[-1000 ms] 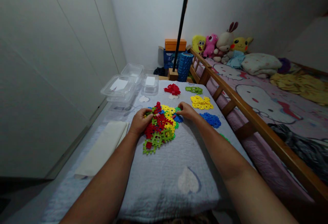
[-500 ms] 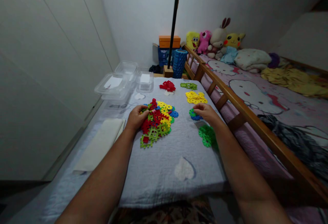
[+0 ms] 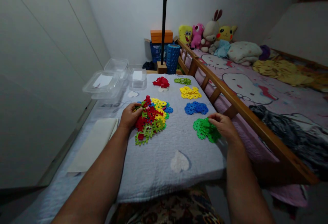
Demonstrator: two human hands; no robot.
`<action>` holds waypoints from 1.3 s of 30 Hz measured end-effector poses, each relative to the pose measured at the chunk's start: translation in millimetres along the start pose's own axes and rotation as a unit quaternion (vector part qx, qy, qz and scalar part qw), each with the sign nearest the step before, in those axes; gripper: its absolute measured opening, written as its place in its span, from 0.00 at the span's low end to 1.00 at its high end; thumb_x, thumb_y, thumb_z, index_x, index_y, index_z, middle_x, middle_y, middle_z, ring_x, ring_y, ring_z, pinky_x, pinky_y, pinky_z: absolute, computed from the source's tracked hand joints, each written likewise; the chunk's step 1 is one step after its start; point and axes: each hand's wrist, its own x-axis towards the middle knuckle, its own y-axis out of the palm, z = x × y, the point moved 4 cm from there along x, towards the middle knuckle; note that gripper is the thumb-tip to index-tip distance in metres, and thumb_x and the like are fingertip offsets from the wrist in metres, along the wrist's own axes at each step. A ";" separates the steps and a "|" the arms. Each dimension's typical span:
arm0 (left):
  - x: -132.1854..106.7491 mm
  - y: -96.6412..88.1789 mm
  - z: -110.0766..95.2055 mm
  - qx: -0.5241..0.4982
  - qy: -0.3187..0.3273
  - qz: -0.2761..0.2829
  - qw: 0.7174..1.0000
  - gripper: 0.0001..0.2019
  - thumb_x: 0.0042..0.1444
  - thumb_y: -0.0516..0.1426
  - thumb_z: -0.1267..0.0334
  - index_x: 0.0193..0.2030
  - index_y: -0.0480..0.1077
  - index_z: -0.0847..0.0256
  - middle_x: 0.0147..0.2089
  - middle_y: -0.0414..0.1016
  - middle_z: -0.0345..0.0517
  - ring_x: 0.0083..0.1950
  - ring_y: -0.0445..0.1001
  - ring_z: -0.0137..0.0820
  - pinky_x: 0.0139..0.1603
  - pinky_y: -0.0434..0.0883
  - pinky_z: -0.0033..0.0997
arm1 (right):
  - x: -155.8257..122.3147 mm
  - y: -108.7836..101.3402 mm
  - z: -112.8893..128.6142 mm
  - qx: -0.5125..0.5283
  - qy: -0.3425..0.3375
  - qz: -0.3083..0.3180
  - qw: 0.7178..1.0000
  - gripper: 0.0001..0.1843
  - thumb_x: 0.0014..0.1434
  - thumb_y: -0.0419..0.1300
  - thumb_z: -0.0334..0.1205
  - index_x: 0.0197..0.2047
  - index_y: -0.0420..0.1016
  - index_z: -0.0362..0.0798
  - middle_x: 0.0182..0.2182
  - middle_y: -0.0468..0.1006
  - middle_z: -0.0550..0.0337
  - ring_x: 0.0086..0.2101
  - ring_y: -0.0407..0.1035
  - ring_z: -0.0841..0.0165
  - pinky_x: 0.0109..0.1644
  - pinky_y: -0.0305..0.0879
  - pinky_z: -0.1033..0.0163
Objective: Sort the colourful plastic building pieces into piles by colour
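Note:
A mixed pile of plastic interlocking pieces (image 3: 153,116), in red, yellow, blue and two greens, lies mid-table. At its left edge rests my left hand (image 3: 130,115), fingers curled in among the pieces, so what they grip is hidden. My right hand (image 3: 222,125) is over a heap of green flower-shaped pieces (image 3: 205,130) on the right, thumb and finger pinching a green flower-shaped piece (image 3: 210,120) at the heap's upper edge. Just behind are blue flower-shaped pieces (image 3: 196,108), then yellow flower-shaped pieces (image 3: 190,93). Light green pieces (image 3: 182,81) and red pieces (image 3: 161,82) lie farthest back.
Clear plastic boxes (image 3: 102,84) stand at the back left, with a folded cream cloth (image 3: 93,145) in front of them. A wooden bed rail (image 3: 230,99) runs along the table's right side. Behind the table are a black pole (image 3: 164,22) and a blue foam roller (image 3: 172,59).
My right hand has moved from above the blue pieces toward me and right, carrying a green piece to the green heap. My left hand stays at the mixed pile. The view has shifted slightly.

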 end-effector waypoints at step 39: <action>-3.0 -1.0 -2.5 -0.001 -0.016 -0.006 1.000 0.22 0.49 0.62 0.49 0.46 0.78 0.61 0.37 0.79 0.45 0.37 0.75 0.36 0.41 0.72 0.34 | -35.7 28.0 -13.8 -0.185 -0.140 0.035 0.972 0.13 0.56 0.57 0.33 0.41 0.81 0.51 0.42 0.75 0.53 0.45 0.72 0.60 0.54 0.70 0.54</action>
